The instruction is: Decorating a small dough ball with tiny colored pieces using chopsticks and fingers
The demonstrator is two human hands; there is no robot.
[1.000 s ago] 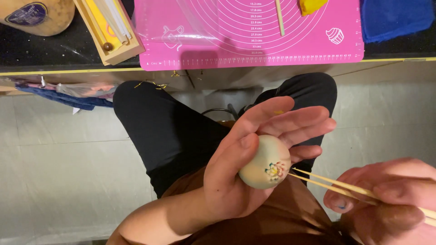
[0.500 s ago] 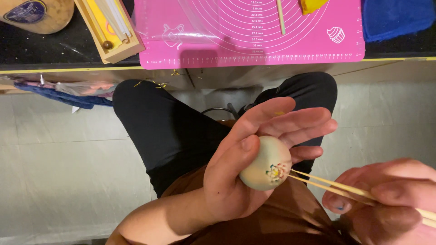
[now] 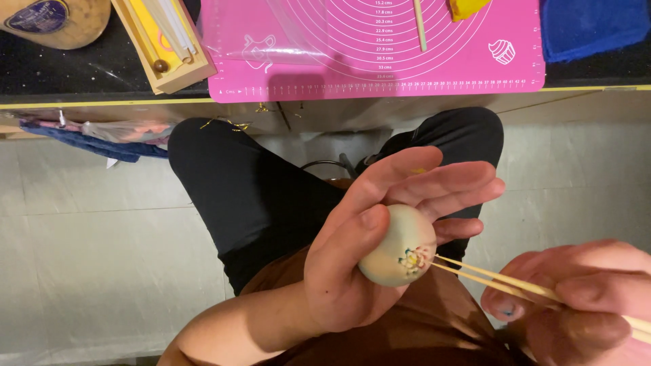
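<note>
We cradle a pale dough ball [image 3: 397, 245] in our left hand [image 3: 369, 257], thumb curled over its near side and fingers fanned behind it toward 1 o'clock, so the hand is closed loosely around it rather than squeezing. On the side facing 4 o'clock sits a small flower-like decoration in yellow and blue. Our right hand [image 3: 576, 301], low at 4 o'clock in the view, is pinched shut on a pair of thin wooden sticks [image 3: 502, 281] whose tips touch that decoration. The ball hangs over our lap, above the black trousers [image 3: 251, 196] and brown shirt [image 3: 407, 332], well apart from the counter. It looks soft and light, smooth-skinned, and likely to dent under firm pressure; we judge it best held from behind and below, on the plain side, with the decorated face left free. The sticks look stiff but slender, so a grip close to the middle seems steadier. At 12 o'clock a pink baking mat [image 3: 380, 74] with ring markings lies on the dark counter, a stick and a yellow scrap on it; at 11 o'clock stands a wooden box [image 3: 169, 64] of tools, and at 1 o'clock a blue cloth [image 3: 593, 27].
</note>
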